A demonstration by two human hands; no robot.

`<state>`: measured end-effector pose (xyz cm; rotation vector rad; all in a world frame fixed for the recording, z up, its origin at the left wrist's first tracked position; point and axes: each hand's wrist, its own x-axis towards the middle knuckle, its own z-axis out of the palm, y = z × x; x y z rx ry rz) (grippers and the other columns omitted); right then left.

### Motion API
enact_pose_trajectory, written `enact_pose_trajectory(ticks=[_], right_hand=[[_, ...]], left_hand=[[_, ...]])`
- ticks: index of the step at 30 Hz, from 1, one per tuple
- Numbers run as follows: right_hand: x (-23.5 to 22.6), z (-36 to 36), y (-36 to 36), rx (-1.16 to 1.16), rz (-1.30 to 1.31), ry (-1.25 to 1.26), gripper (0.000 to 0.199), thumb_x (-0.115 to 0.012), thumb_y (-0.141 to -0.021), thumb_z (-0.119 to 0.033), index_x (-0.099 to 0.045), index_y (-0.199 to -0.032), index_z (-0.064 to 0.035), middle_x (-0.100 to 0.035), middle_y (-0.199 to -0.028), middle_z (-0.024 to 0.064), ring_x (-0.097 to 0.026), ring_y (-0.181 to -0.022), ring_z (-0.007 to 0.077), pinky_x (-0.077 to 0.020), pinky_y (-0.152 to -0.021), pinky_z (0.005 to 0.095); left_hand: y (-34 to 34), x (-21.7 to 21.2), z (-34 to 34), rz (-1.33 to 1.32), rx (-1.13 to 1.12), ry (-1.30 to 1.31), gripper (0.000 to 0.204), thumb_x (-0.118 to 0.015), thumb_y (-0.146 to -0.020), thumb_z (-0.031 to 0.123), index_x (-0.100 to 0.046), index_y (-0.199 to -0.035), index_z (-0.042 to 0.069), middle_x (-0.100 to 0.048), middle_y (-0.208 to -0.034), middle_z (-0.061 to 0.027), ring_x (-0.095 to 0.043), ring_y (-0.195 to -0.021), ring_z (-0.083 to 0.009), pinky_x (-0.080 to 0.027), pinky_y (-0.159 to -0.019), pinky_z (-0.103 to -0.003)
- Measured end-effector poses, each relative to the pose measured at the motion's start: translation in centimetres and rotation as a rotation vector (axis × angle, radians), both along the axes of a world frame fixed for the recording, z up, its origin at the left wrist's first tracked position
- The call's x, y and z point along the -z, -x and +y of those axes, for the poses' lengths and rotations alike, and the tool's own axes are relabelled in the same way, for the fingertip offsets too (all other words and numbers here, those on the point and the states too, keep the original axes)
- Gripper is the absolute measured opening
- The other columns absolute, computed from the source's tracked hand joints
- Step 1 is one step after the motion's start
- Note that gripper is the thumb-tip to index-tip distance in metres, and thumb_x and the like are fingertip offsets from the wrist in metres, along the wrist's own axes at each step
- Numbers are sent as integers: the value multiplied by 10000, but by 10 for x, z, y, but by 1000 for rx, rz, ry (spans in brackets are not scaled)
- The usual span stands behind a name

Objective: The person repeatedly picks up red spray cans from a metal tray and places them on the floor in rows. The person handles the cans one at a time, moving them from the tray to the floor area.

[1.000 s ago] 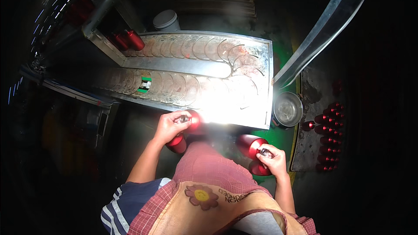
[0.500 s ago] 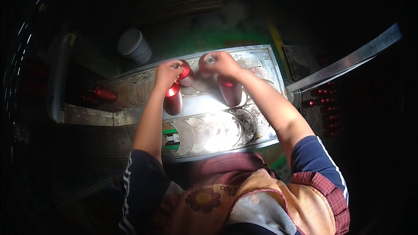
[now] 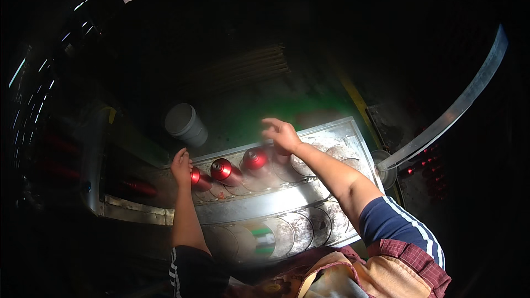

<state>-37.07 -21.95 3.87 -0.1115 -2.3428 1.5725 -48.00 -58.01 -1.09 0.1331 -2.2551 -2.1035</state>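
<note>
Several shiny red metal bottles stand in a row on the far lane of a worn metal conveyor [image 3: 259, 207]. My left hand [image 3: 181, 168] is beside the leftmost bottle [image 3: 201, 179], its fingers partly spread and around nothing I can see. To the right stand a second bottle [image 3: 224, 170] with an open neck and a third bottle [image 3: 255, 159]. My right hand [image 3: 281, 136] is raised above the far edge, fingers loosely apart and slightly blurred, holding nothing. Below it, a reddish bottle [image 3: 282, 158] is mostly hidden by that hand.
A pale bucket [image 3: 186, 125] stands on the floor beyond the conveyor. More red bottles lie in shadow at the left, near a metal guide rail [image 3: 138, 213]. A curved metal strip [image 3: 450, 118] rises at the right, with dark red bottles [image 3: 428, 168] behind it.
Both hands have let go of the bottle necks and lifted off. The two bottles nearer me have left the middle strip; the bottles now line the far lane. The view has tilted upward.
</note>
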Motion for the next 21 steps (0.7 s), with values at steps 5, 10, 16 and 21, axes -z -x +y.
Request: enact_pose_trajectory(ticks=[5,10,16,21], right_hand=[[-7,31,-108,109,438,85,281,-655,-886,27,-647,-1164,-15,-654,-1002,54,-647,-877,106,-518,-799,239],[18,75,-339,253,182,229,174,-652,-883,55,-668,-1042,-14,-622,-933,32,-586,-760,71,-485,-681,208],[42,141,-563,656,55,480,121,-630,-892,15,-682,-1000,-9,-611,-914,13,-571,-724,53,-452,-646,195],[41,204,-673,750,134,529,193,-619,-929,-52,-666,-1115,-36,-658,-935,-2,-577,-780,51,-478,-699,210]], left_hand=[[-105,-33,18,471,-206,-58,222,-514,-983,103,-668,-1115,13,-636,-869,-17,-539,-755,-69,-434,-659,-203],[-276,-24,142,230,169,-303,235,-526,-998,182,-656,-994,-13,-635,-734,-51,-553,-627,-85,-429,-573,-209],[-476,-3,331,-227,869,-224,284,-527,-1002,226,-660,-1005,-24,-647,-781,-78,-572,-650,-110,-460,-593,-233],[-588,-2,446,-501,1285,42,296,-534,-1009,259,-680,-1041,3,-672,-820,-50,-584,-675,-92,-466,-606,-217]])
